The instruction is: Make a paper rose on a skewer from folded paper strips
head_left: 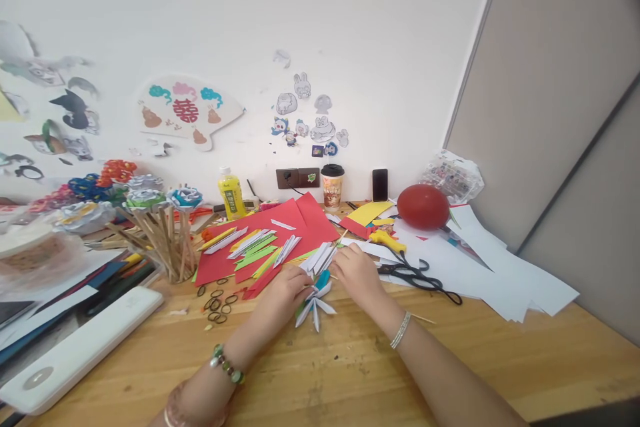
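Both hands [325,283] pinching folded paper strips [315,303]

— What does the person wear on the left hand [287,293] side?

— A beaded bracelet of green and pearly white beads [227,365] at the wrist, and a broader pinkish band [175,407] further up the forearm. No sleeve shows.

— And the right hand [361,275]?

— A bundle of thin silver bangles [401,329] circling the wrist; that forearm is bare as well.

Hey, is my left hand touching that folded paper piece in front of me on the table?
Touching. The head view shows the left hand with its fingertips pressed onto the folded paper piece, no gap between them; the right hand meets it from the other side.
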{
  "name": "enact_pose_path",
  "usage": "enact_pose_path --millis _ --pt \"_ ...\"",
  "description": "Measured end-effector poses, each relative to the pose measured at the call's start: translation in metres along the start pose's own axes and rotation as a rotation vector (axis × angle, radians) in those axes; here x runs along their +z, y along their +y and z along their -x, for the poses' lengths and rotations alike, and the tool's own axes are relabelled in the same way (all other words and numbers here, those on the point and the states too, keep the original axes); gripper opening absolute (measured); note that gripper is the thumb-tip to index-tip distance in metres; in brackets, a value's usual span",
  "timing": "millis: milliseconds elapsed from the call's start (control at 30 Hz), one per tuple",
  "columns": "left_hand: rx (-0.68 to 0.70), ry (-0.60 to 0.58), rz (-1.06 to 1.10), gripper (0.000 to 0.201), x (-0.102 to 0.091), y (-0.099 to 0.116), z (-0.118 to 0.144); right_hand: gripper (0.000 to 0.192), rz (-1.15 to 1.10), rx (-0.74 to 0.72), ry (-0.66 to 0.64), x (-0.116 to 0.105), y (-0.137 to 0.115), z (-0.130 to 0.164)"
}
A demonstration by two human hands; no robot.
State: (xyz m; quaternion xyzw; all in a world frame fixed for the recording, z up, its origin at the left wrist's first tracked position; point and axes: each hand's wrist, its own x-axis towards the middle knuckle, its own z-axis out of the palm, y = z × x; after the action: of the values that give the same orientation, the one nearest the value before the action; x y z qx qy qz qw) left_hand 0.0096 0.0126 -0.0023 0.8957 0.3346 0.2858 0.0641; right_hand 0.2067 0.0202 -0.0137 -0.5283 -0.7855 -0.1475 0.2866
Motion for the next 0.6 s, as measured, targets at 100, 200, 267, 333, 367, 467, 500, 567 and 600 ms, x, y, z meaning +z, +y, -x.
enact_pose_path --millis 100,200,267,333,367,467,500,567,600 --pt "0.036 0.003 -0.034 0.023 -0.002 0.003 0.0 0.014 -0.007 -0.073 0.006 -0.001 -0.01 0.001" --pt "0.075 0.002 -0.059 0.026 -0.003 0.004 0.001 0.016 -0.01 -0.106 0.003 -0.002 -0.015 0.002" --pt "0.098 -0.014 -0.077 0.027 -0.004 0.004 0.0 0.015 -0.007 -0.107 -0.005 -0.001 -0.015 0.002" --pt "0.12 -0.044 -0.101 0.027 -0.005 0.004 0.0 0.014 -0.002 -0.102 -0.017 0.0 -0.015 0.002" --pt "0.13 -0.06 -0.117 0.026 -0.005 0.004 0.0 0.013 0.001 -0.099 -0.022 0.0 -0.015 0.001" --pt "0.153 -0.099 -0.164 0.023 -0.005 0.004 0.0 0.013 -0.014 -0.096 -0.036 0.0 -0.016 0.001" --pt "0.153 -0.103 -0.172 0.022 -0.004 0.004 0.0 0.012 -0.043 -0.106 -0.045 -0.001 -0.016 0.002" --pt "0.14 -0.097 -0.168 0.021 -0.002 0.002 0.0 0.008 -0.144 -0.143 -0.079 -0.002 -0.018 0.002" --pt "0.123 -0.087 -0.157 0.021 -0.001 0.0 0.001 0.006 -0.203 -0.163 -0.101 -0.003 -0.019 0.003"
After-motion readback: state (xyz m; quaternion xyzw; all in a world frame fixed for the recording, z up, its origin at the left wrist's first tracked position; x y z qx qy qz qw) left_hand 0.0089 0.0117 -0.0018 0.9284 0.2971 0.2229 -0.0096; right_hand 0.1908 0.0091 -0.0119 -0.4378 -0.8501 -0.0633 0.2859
